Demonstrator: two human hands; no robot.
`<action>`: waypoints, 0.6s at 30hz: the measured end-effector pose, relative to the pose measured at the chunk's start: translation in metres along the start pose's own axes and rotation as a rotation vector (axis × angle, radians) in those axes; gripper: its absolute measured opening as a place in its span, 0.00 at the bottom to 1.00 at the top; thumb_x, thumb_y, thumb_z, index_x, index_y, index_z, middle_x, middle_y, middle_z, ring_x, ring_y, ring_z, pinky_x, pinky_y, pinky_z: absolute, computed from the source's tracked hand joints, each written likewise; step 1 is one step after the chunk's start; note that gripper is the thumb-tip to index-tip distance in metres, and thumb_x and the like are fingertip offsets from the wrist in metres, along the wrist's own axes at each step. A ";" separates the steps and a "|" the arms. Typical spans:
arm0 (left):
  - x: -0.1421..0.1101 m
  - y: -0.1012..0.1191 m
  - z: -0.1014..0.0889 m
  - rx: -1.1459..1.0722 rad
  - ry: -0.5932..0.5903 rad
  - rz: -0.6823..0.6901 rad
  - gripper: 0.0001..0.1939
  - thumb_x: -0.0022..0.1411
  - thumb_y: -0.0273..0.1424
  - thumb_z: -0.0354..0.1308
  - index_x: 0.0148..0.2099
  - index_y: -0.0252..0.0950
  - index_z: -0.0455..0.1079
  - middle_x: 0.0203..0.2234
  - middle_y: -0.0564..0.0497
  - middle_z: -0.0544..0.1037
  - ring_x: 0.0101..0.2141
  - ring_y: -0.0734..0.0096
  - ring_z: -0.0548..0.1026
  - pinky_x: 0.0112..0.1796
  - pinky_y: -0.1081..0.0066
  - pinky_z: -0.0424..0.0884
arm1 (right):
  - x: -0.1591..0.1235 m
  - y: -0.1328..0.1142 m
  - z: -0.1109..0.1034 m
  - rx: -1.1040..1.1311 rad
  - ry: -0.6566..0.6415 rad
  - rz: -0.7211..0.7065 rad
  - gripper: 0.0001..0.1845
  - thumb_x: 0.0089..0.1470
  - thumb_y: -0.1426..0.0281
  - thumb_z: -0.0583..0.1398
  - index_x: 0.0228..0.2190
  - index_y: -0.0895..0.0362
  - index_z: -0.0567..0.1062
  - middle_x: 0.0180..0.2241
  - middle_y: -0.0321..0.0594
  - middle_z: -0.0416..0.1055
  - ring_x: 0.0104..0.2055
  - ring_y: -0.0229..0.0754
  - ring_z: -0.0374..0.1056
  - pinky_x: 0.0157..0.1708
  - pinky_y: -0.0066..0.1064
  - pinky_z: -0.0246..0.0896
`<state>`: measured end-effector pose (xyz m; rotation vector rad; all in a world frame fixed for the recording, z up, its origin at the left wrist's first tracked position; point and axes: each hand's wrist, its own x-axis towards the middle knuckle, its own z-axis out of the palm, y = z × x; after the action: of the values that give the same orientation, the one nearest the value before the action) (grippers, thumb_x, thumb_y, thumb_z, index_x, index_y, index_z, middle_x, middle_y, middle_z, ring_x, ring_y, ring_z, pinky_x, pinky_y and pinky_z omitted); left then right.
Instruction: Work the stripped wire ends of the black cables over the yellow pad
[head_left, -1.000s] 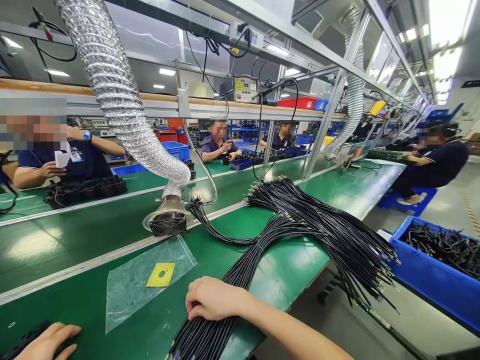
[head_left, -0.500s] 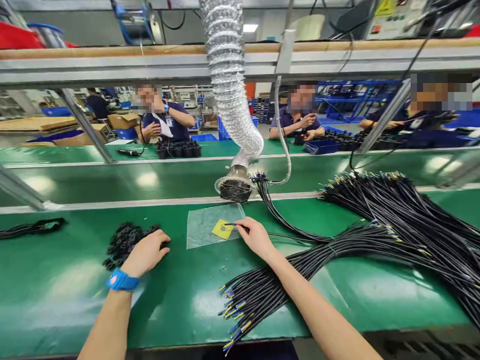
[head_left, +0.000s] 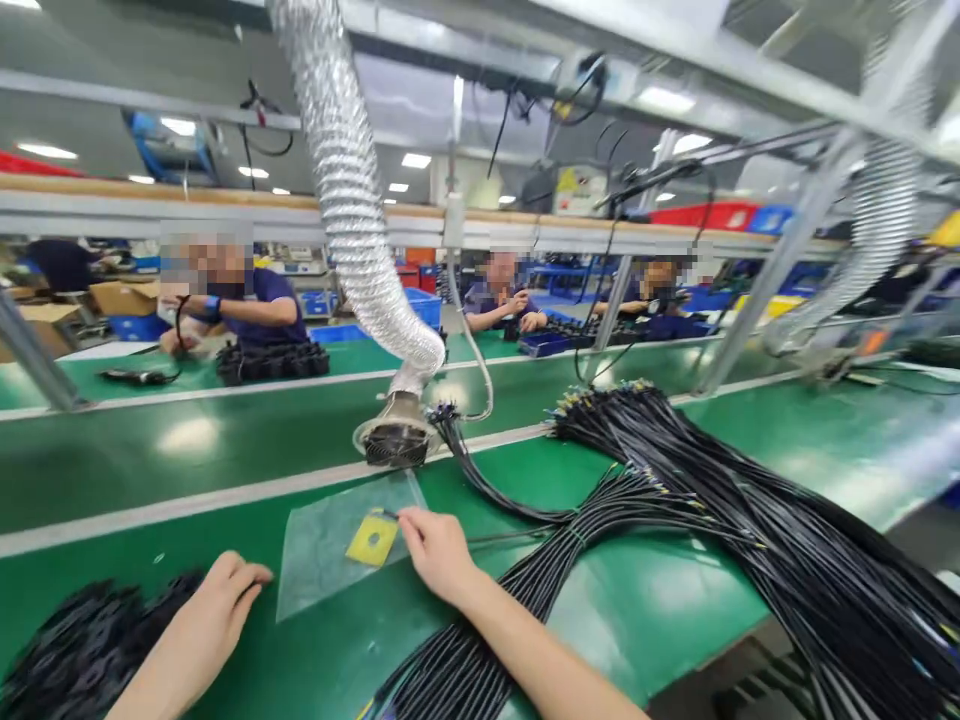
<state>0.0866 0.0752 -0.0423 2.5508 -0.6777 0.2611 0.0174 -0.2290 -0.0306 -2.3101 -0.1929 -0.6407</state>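
Black cable (head_left: 389, 515) pinched in right hand (head_left: 441, 553), tip at yellow square (head_left: 364, 548), left hand (head_left: 214, 612) near black parts (head_left: 82, 635), its grip unclear

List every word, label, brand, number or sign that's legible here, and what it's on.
No text is readable.
Yellow sign on the pale box-shaped device above the bench: too blurred to read.
Yellow square sheet with a round hole: no lettering visible.
Black round cables: no printing discernible.
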 end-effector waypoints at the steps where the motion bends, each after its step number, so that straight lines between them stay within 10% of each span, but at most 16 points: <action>1: 0.005 0.003 0.006 -0.085 0.026 0.004 0.17 0.62 0.40 0.44 0.33 0.41 0.73 0.31 0.47 0.74 0.35 0.61 0.76 0.39 0.67 0.73 | 0.000 0.000 0.000 -0.032 -0.016 0.004 0.14 0.62 0.71 0.52 0.35 0.54 0.77 0.31 0.37 0.77 0.31 0.38 0.72 0.31 0.24 0.58; 11: 0.052 0.117 0.035 -0.653 -0.101 -0.152 0.26 0.50 0.54 0.60 0.38 0.36 0.74 0.26 0.49 0.76 0.30 0.63 0.73 0.29 0.70 0.67 | -0.003 -0.008 -0.004 -0.089 -0.062 0.007 0.13 0.62 0.71 0.53 0.31 0.55 0.76 0.26 0.34 0.75 0.26 0.34 0.67 0.27 0.25 0.49; 18: 0.057 0.138 0.037 -1.212 -0.222 -0.397 0.23 0.40 0.48 0.69 0.25 0.32 0.68 0.17 0.57 0.64 0.17 0.84 0.50 0.18 0.79 0.45 | -0.003 0.001 -0.006 0.111 -0.143 0.005 0.15 0.61 0.69 0.53 0.28 0.56 0.76 0.25 0.34 0.72 0.26 0.35 0.63 0.28 0.24 0.50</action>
<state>0.0672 -0.0716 -0.0018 1.4706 -0.2307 -0.4550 0.0125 -0.2335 -0.0295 -2.2489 -0.2824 -0.4503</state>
